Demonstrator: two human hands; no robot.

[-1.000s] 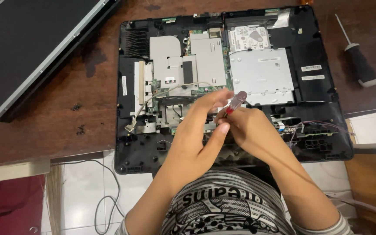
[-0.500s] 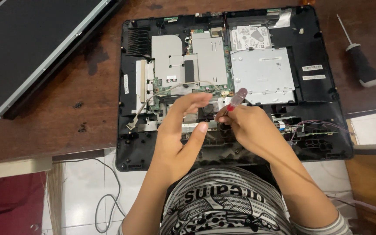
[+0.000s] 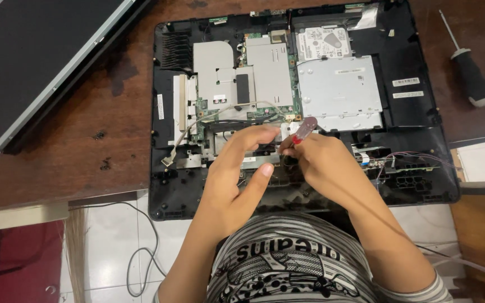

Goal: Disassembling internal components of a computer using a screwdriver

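Gripping a small red-handled screwdriver (image 3: pixel 304 130) in the right hand (image 3: pixel 324 165), fingers curled tightly for control, above the opened computer chassis (image 3: pixel 411 112); left hand (image 3: pixel 234 174) hovering beside, fingers loosely spread, steadying.

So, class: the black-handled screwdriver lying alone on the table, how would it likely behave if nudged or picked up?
The screwdriver has a rounded handle and lies loose on the flat wooden table, so a sideways nudge would probably roll it. Its thin metal shaft looks stiff, unlikely to bend. The thick handle probably carries most of the weight, so it may tip handle-down when lifted mid-length.
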